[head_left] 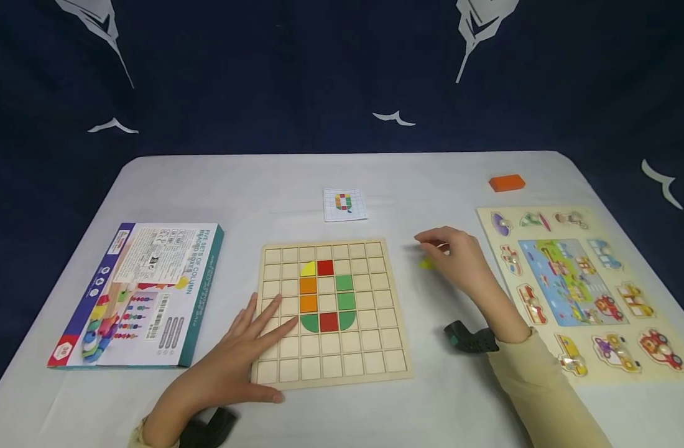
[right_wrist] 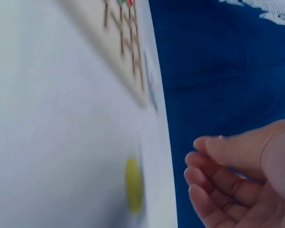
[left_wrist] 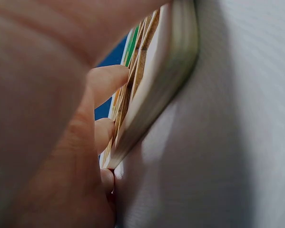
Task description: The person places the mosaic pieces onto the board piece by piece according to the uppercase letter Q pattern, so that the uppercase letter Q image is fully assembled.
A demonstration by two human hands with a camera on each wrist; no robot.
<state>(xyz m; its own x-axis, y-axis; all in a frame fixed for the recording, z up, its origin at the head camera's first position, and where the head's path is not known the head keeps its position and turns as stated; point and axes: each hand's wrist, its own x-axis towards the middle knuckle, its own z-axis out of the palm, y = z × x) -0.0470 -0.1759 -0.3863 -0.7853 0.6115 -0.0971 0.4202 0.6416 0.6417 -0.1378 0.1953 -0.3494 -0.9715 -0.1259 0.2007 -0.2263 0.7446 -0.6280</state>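
A wooden grid board [head_left: 370,361] lies flat on the white table, with red, orange, green and yellow tiles set in its squares in a ring. My left hand [head_left: 232,358] rests spread over the board's left side, fingertips on the grid and thumb along the near left corner. Right of the board, my right hand [head_left: 459,261] is held above the table, fingers loosely bent and thumb tip close to the index finger. Nothing shows between those fingers in the right wrist view. A small yellow piece [right_wrist: 133,185] lies on the table below them.
Behind the board lies a small pattern card [head_left: 344,214]. A boxed toy set [head_left: 146,298] is at the left. At the right are a vehicle peg puzzle [head_left: 490,221] and, farther back, an orange block [head_left: 507,183]. A dark blue curtain [head_left: 297,74] hangs behind the table.
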